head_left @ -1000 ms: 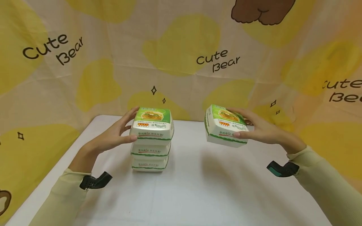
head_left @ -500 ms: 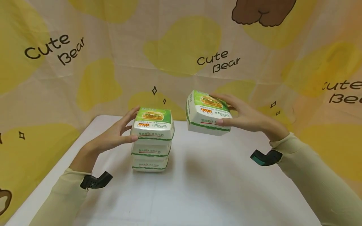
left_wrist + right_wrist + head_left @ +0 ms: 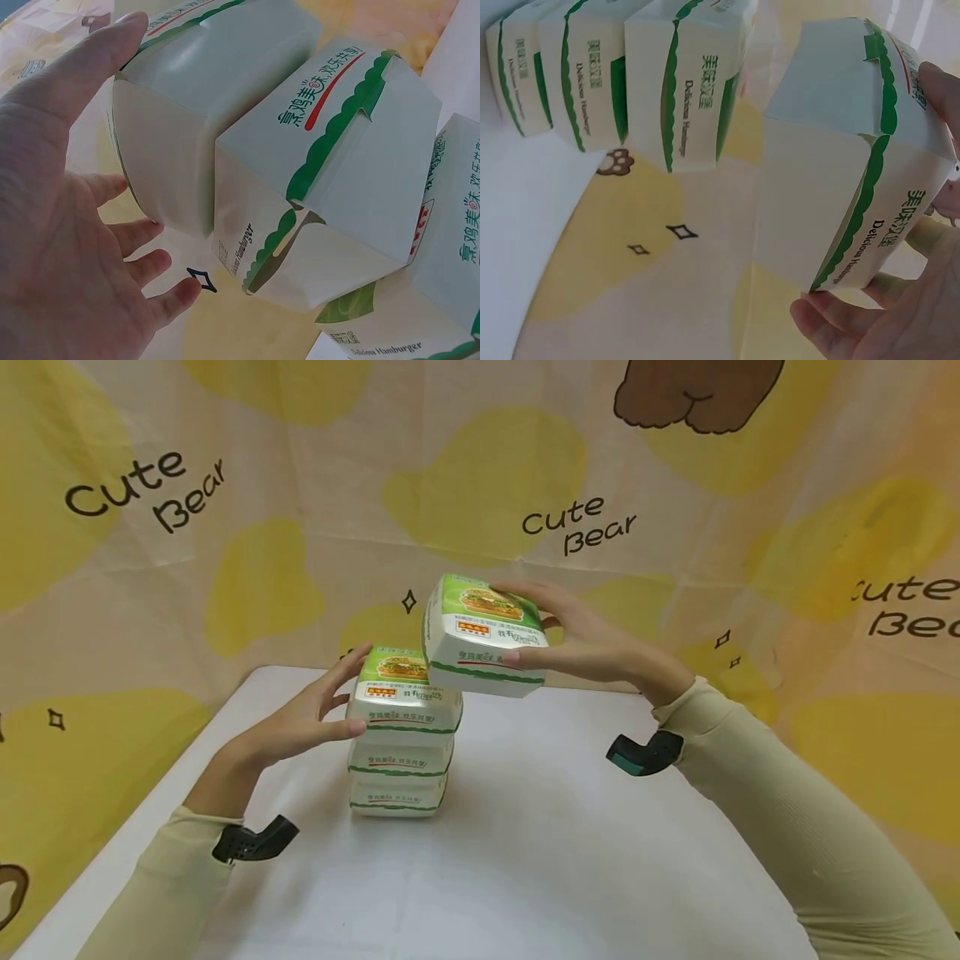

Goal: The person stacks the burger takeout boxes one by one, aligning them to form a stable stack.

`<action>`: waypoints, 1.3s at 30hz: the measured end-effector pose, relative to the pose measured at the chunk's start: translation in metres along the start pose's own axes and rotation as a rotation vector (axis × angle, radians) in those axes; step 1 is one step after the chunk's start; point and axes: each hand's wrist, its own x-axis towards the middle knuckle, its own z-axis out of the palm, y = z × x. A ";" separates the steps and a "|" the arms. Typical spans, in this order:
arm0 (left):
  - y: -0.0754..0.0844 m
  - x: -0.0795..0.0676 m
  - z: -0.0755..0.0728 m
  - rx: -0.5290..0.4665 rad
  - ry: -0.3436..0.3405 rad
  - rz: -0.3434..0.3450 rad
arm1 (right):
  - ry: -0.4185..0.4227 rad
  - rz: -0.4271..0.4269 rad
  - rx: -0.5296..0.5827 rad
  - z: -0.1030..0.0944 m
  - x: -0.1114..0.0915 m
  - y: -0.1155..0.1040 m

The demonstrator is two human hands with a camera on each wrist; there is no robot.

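Three green-and-white paper hamburger boxes (image 3: 397,760) stand stacked on the white table (image 3: 525,843). At the stack's left side is my left hand (image 3: 300,718), thumb on the front of the top box (image 3: 393,702) and fingers round toward its back; the left wrist view shows a gap between palm and box. My right hand (image 3: 585,639) holds another hamburger box (image 3: 480,627) from its right side, thumb in front and fingers behind. It is raised and slightly tilted, overlapping the top box's right part in the head view. In the right wrist view, the held box (image 3: 825,150) appears apart from the stack.
A cloth backdrop (image 3: 480,485) with yellow patches and "Cute Bear" lettering hangs behind the table. Each sleeved forearm wears a black wrist device, one on the left (image 3: 255,841) and one on the right (image 3: 647,753).
My right hand has carried its hamburger box leftward and upward, from the right of the table to beside and above the stack's top. My left hand has stayed at the stack.
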 end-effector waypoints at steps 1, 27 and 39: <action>0.000 0.000 0.000 0.004 0.003 -0.002 | -0.001 -0.006 0.000 0.002 0.004 -0.002; -0.005 0.003 -0.001 -0.007 -0.002 0.060 | -0.048 -0.001 0.018 0.046 0.057 -0.028; -0.003 0.002 0.001 -0.001 -0.002 0.055 | -0.109 0.014 -0.024 0.048 0.058 -0.027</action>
